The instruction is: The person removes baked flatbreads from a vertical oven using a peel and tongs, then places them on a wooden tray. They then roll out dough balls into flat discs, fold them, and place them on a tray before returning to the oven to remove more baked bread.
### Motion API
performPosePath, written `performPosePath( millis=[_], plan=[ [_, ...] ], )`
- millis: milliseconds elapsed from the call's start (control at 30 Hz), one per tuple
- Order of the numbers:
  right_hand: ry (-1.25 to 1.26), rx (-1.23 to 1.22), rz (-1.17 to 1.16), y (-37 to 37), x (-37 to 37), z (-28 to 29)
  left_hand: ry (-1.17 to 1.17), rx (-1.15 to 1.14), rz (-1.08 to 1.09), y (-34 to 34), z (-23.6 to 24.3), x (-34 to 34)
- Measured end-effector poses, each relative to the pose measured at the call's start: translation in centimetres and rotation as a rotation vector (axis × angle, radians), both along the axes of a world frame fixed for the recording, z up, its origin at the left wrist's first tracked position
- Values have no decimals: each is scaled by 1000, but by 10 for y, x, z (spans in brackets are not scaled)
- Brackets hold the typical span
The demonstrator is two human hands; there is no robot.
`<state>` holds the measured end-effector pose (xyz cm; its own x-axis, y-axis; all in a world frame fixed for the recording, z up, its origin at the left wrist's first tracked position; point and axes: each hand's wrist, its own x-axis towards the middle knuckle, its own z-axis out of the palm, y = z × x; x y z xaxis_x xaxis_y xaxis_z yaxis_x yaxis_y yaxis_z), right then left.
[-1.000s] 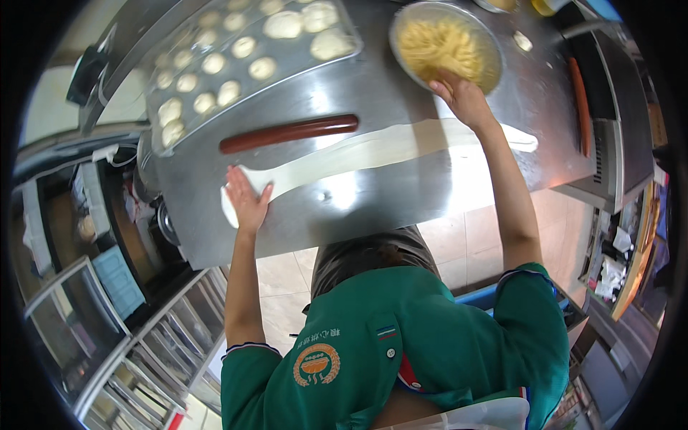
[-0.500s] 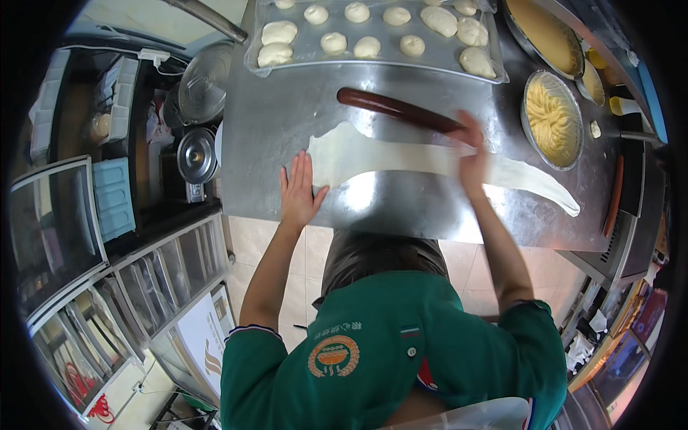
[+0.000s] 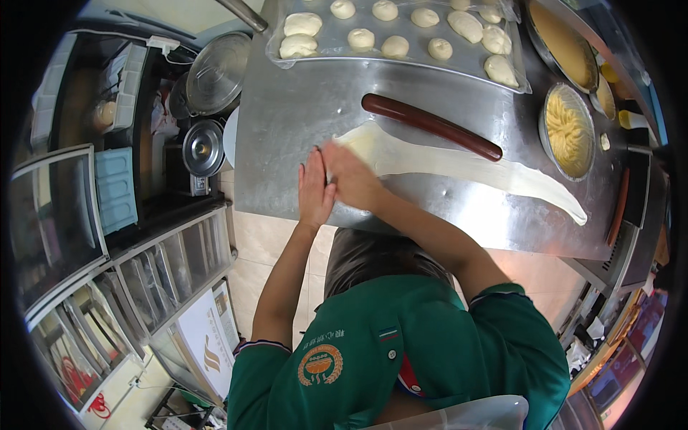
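Note:
A long, thin sheet of dough [image 3: 459, 162] lies across the metal table, wide at its left end and tapering to a narrow tail at the right. My left hand [image 3: 314, 192] rests flat by the wide end with its fingers stretched out. Close against it, my right hand [image 3: 352, 176] is over that same end of the dough, covering its edge; motion blurs its fingers. A dark red-brown rolling pin [image 3: 430, 127] lies slanted along the dough's far side, with neither hand on it.
At the back of the metal table [image 3: 287, 136] stands a tray [image 3: 401, 61] with several dough balls. To the right are a bowl of yellow filling [image 3: 567, 132] and a larger pan [image 3: 562, 39]. Lidded pots [image 3: 203, 148] and shelves stand left.
My right hand has let go of the rolling pin and moved left beside my left hand. The pin now lies a little nearer, on the table and dough edge.

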<state>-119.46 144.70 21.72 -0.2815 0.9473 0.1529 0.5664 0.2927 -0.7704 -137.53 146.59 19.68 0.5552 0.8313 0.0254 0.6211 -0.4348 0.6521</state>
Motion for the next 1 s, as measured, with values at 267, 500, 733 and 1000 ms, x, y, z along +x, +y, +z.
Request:
performPosePath(
  millis=[267,500,733,1000],
  plan=[
    [-349,81,-48,-89,110,-32,271,178,42,-1,5,62],
    [-674,72,-1165,-137,364,67,59,35,-509,-72,26,161],
    [-564,-153,-854,-175,430,36,306,128,-91,-13,22,129],
    [-241,256,-484,-158,284,38,343,291,-79,-18,-4,128]
  ],
)
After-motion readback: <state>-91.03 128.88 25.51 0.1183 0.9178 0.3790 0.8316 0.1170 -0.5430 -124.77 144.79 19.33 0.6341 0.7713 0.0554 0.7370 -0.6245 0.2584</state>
